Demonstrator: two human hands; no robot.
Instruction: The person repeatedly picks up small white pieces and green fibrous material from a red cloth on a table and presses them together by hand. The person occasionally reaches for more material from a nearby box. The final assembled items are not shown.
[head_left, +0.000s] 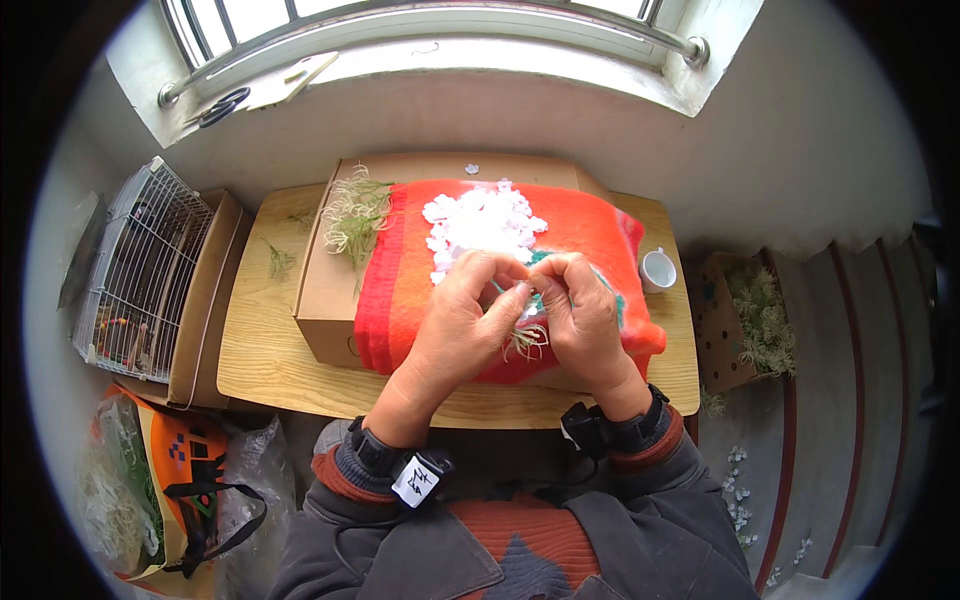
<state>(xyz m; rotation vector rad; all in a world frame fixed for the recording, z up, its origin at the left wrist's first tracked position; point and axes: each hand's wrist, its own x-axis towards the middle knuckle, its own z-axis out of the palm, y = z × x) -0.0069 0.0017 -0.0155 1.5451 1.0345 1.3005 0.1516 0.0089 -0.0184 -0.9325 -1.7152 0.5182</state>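
Note:
My left hand (474, 311) and my right hand (583, 322) meet over a red and orange blanket (409, 300), thumbs and forefingers pinched together on a small artificial grass sprig (528, 341), whose pale tips hang below them. The fingers hide most of what they pinch; a bit of white shows there. Just beyond my hands a heap of white artificial blossoms (487, 221) lies on the blanket. The blanket covers part of a cardboard box (319, 300) on the wooden table (262, 360). A bunch of pale green artificial grass (356, 214) rests at the box's left side.
A white cup (658, 270) stands at the table's right edge. Right of the table, a carton (724, 322) holds more greenery beside steps (817, 375) with scattered blossoms. A wire cage (146, 270) and bags (180, 480) stand at the left. Scissors (223, 106) lie on the windowsill.

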